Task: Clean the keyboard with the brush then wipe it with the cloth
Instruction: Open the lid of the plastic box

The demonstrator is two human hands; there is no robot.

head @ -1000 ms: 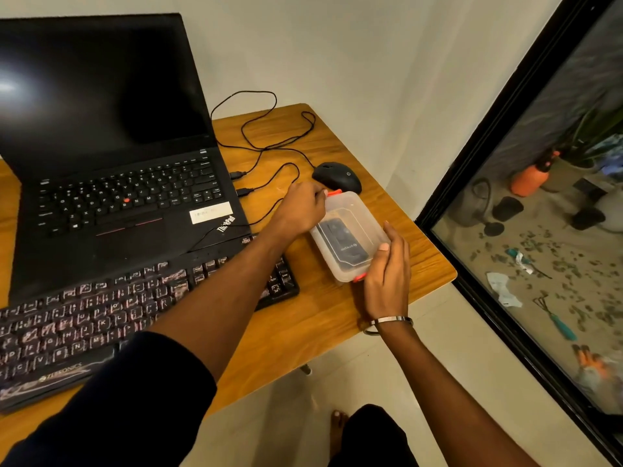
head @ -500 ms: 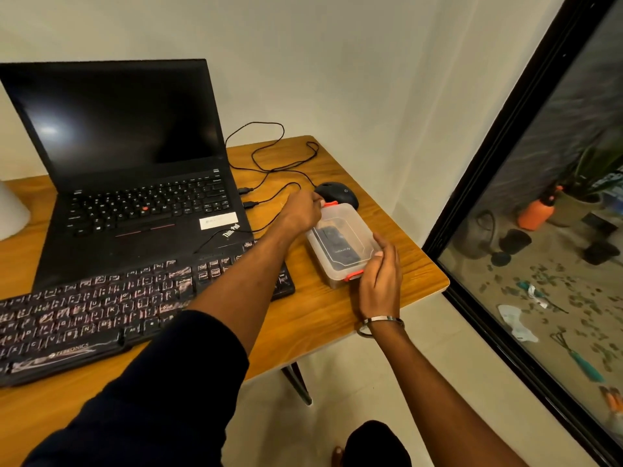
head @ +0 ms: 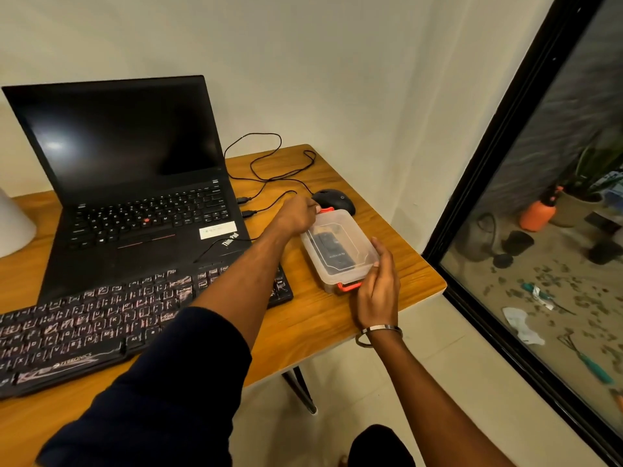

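Neither brushing nor wiping is under way yet; the person is at the preparatory step of getting into a clear plastic box (head: 338, 252) that sits on the wooden worktop (head: 323, 318), just right of the keyboard (head: 101, 318) and right in front of a black mouse (head: 333, 198). The keyboard, the thing to be cleaned, lies along the near left of the worktop in front of an open laptop (head: 135, 183) with a dark screen, and nothing is touching its keys; the left forearm only passes above its right end.

The left hand (head: 296, 215) is curled at the far end of the box, fingers closed on the orange clip (head: 326, 210) there. The right hand (head: 379, 291) is at the near end, fingers fairly straight and laid against the lid's near corner beside the second orange clip (head: 349, 286), steadying rather than gripping, as far as I can see. The lid looks to be still on.

A dark object shows through the lid; I would guess it is the brush or its kit, but I cannot tell, and I see no cloth anywhere.

Next, I judge, both clips need releasing and the lid lifting off, with the box held down so it does not skid into the mouse or off the nearby edge.
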